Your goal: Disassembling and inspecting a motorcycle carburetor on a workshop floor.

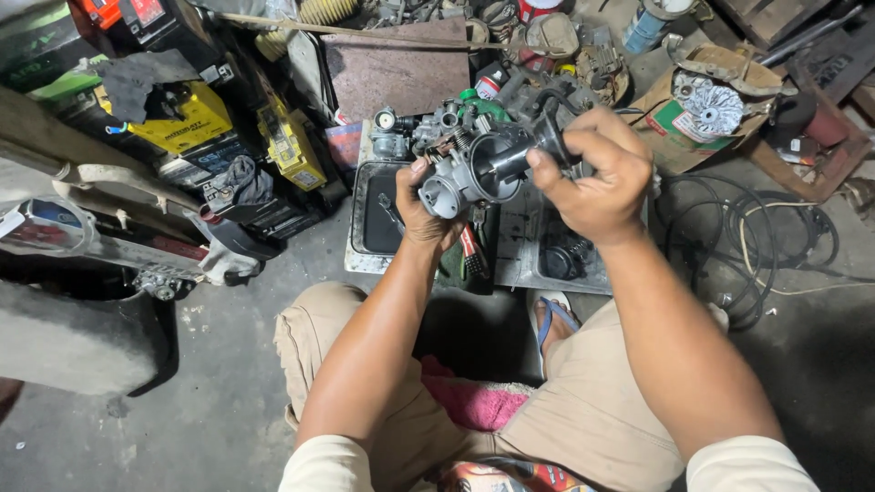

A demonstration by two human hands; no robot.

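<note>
Head view shows me sitting low on a stained concrete floor (pixel 228 364), holding a grey cast-metal carburettor (pixel 474 164) up over a shallow, grimy metal tray (pixel 365 255). My left hand (pixel 421 214) grips the carburettor body from below, thumb pressed on its rounded bowl end. My right hand (pixel 597 173) is clenched around a black, disc-topped plastic part (pixel 538 146) at the carburettor's mouth, fingers curled tight.

As I judge it, the risk is slippage: the casting looks oily and knobbly, with small springs and brass screws standing out, and a twist from my right hand could jerk it loose from my left, dropping it into the tray or onto my sandalled foot (pixel 551 319). Forcing the black part at an angle might also crack it.

Around me: boxy yellow plastic batteries (pixel 292 146), a flat rusty steel plate (pixel 396 68), coiled black rubber cable (pixel 747 237), and a fuzzy pink towel (pixel 474 401) across my lap.
</note>
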